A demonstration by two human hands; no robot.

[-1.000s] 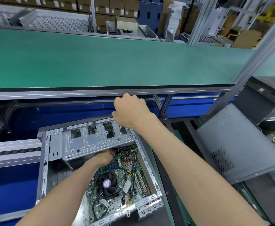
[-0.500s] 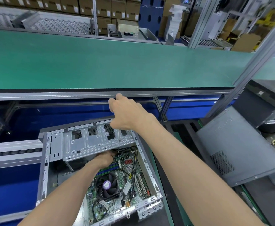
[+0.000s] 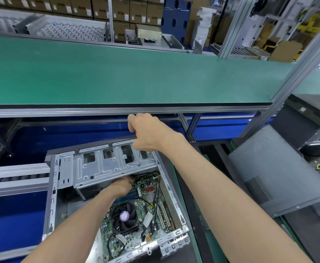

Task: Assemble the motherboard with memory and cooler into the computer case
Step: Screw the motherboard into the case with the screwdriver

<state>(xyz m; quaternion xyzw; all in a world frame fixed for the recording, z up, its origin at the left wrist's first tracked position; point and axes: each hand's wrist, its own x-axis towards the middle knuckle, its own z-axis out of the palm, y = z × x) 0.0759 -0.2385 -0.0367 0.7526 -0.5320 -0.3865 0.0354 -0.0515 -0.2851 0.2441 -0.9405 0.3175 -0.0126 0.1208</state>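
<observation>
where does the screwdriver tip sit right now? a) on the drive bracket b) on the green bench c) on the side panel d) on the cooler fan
a: held in the right hand, the screwdriver meets the drive bracket at its tip.

Before you a long green tabletop runs left to right, edged with an aluminium rail. Behind it, stacked cardboard boxes line the far wall beside a blue pallet. A slanted metal post rises on your right.
</observation>
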